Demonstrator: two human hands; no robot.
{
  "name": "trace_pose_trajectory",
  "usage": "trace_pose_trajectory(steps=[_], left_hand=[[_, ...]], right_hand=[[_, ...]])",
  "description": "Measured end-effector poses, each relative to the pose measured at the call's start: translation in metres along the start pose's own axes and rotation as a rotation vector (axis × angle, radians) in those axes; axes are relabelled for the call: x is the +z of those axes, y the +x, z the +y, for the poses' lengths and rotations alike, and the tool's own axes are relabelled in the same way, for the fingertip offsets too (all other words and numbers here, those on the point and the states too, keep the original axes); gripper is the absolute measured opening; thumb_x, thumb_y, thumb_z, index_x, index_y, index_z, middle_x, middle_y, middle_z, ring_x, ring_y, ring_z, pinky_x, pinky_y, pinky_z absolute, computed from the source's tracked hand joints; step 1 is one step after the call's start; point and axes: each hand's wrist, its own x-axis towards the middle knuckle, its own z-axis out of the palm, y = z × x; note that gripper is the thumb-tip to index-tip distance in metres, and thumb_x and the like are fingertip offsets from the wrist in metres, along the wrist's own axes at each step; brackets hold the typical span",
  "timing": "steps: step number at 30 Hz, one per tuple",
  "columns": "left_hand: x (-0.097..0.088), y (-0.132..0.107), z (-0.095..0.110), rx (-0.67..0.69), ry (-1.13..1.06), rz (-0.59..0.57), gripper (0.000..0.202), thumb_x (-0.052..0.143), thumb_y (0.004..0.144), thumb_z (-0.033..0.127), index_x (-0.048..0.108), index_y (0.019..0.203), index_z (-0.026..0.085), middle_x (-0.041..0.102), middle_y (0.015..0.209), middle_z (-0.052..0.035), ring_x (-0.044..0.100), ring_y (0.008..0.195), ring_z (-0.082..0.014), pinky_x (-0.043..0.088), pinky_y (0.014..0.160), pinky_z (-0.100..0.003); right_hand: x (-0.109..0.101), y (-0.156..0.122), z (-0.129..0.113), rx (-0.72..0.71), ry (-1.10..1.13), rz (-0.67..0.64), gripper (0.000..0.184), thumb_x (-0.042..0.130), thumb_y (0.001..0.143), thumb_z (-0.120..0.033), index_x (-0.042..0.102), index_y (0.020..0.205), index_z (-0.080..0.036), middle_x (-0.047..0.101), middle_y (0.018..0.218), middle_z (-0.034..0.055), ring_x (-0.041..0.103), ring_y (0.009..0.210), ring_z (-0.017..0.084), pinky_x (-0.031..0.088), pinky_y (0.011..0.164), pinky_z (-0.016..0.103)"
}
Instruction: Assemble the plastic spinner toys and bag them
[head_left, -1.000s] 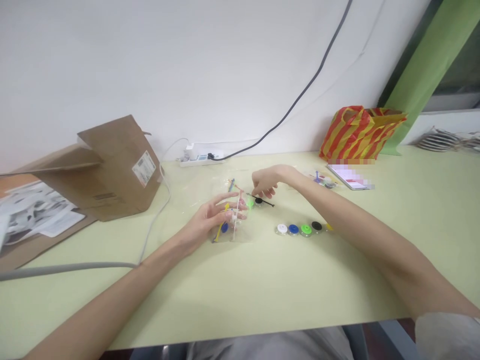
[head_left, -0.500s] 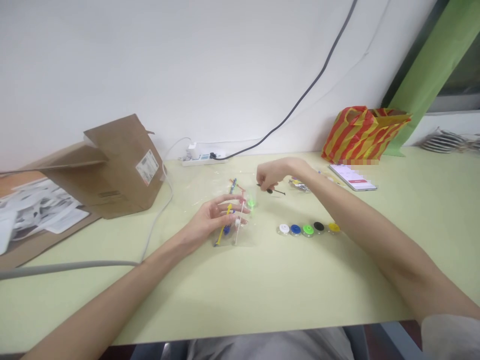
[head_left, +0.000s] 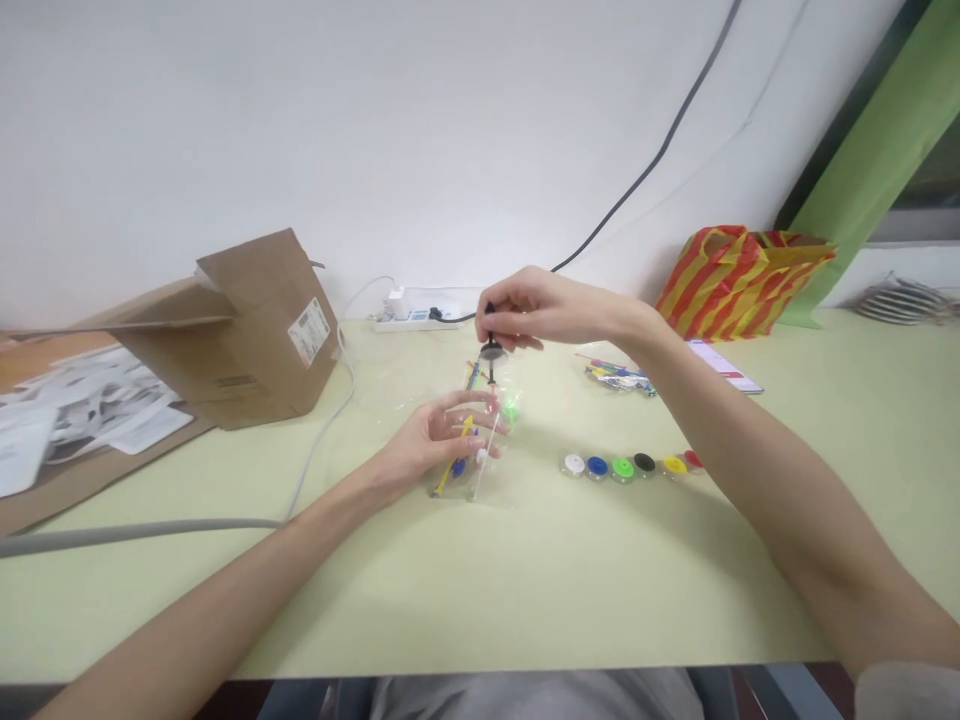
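My right hand [head_left: 517, 312] pinches a thin black plastic stick with a round disc [head_left: 492, 352] on it. The stick hangs upright above a clear plastic bag [head_left: 496, 492], its lower end close to the fingers of my left hand [head_left: 442, 432]. That left hand rests on the bag with its fingers spread. Around those fingers show a yellow stick [head_left: 454, 462], a white stick [head_left: 486, 462], a blue piece and a bright green piece [head_left: 511, 410]. A small red piece lies partly behind the fingertips. Whether these sit inside or on top of the bag, I cannot tell.
Right of the bag runs a row of small round pots with coloured lids [head_left: 622, 469]. Behind them lies a packet of coloured sticks [head_left: 619, 378], with a phone [head_left: 726, 366] and striped bag [head_left: 739, 285] further right. A cardboard box [head_left: 259, 350], power strip [head_left: 416, 318] and cable surround the left.
My right hand has moved left and up over the bag, turning the black stick from nearly level to upright. My left hand stays in place. The view has shifted slightly.
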Motion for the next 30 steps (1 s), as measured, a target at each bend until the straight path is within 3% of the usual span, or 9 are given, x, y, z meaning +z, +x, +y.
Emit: trace_pose_trajectory(steps=[4, 13, 18, 23, 30], left_hand=[[0.001, 0.0, 0.0, 0.014, -0.027, -0.011, 0.062, 0.081, 0.085, 0.028, 0.053, 0.14, 0.022, 0.071, 0.12, -0.0138, 0.075, 0.094, -0.025, 0.056, 0.079, -0.033], [0.002, 0.0, -0.004, 0.055, -0.09, -0.068, 0.061, 0.083, 0.082, 0.018, 0.057, 0.136, 0.026, 0.073, 0.117, -0.0098, 0.075, 0.093, -0.0222, 0.058, 0.087, -0.038], [0.0, -0.001, -0.004, 0.035, -0.092, -0.055, 0.074, 0.085, 0.079, 0.016, 0.052, 0.145, 0.025, 0.075, 0.104, -0.0079, 0.075, 0.083, -0.0196, 0.058, 0.08, -0.034], [-0.002, 0.0, -0.007, 0.078, -0.112, -0.111, 0.069, 0.085, 0.079, 0.015, 0.057, 0.141, 0.028, 0.074, 0.1, -0.0063, 0.073, 0.084, -0.0191, 0.059, 0.075, -0.032], [0.004, 0.0, 0.0, 0.065, -0.135, -0.093, 0.067, 0.086, 0.076, 0.016, 0.06, 0.137, 0.025, 0.072, 0.093, -0.0051, 0.071, 0.088, -0.0202, 0.059, 0.072, -0.03]], right_hand=[[0.004, 0.004, 0.003, -0.016, 0.02, -0.102, 0.014, 0.058, 0.099, -0.027, 0.066, 0.095, -0.017, 0.07, 0.079, 0.0014, 0.055, 0.062, 0.01, 0.042, 0.057, 0.023], [0.001, 0.001, 0.005, 0.073, -0.075, -0.06, 0.005, 0.059, 0.096, -0.015, 0.058, 0.098, -0.019, 0.073, 0.082, 0.0029, 0.063, 0.074, 0.013, 0.042, 0.065, 0.025], [-0.007, 0.0, 0.009, -0.009, -0.049, 0.033, 0.005, 0.066, 0.091, -0.018, 0.063, 0.087, -0.019, 0.072, 0.079, 0.0032, 0.067, 0.077, 0.016, 0.049, 0.069, 0.028], [-0.018, -0.005, 0.013, -0.054, -0.04, 0.177, 0.003, 0.071, 0.087, -0.022, 0.07, 0.086, -0.02, 0.074, 0.078, 0.0049, 0.066, 0.074, 0.017, 0.053, 0.07, 0.031], [-0.011, -0.001, 0.013, -0.059, -0.129, 0.093, 0.006, 0.073, 0.083, -0.022, 0.078, 0.085, -0.019, 0.077, 0.084, 0.003, 0.069, 0.08, 0.017, 0.052, 0.07, 0.029]])
